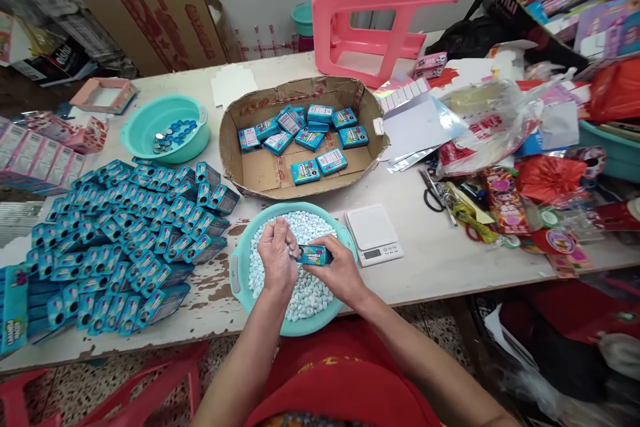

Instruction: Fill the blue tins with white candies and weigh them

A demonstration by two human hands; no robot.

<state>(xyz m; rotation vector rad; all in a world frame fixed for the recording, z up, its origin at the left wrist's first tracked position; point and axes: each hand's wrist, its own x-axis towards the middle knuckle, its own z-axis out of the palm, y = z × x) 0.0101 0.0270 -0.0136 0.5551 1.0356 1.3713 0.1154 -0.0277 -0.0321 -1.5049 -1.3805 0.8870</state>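
Note:
Over a turquoise basin [235, 273] full of small pale-blue and white candies [306, 300], both my hands are close together. My right hand [343, 270] grips a small blue candy box [315, 255] lying on its side, its end turned to the left. My left hand [277, 253] is curled at that end, with several candies [293, 243] showing between its fingers. Just beyond the basin, a cut-down cardboard box [265, 183] contains several similar blue boxes [310, 139].
Many blue boxes [135, 233] with round end holes stand packed at left. Behind them sits a turquoise bowl [200, 140] with blue and silver caps. A digital scale [373, 233] lies right of the basin; scissors [434, 190], plastic bags and wrappers crowd the right. A pink stool [325, 33] rests at the back.

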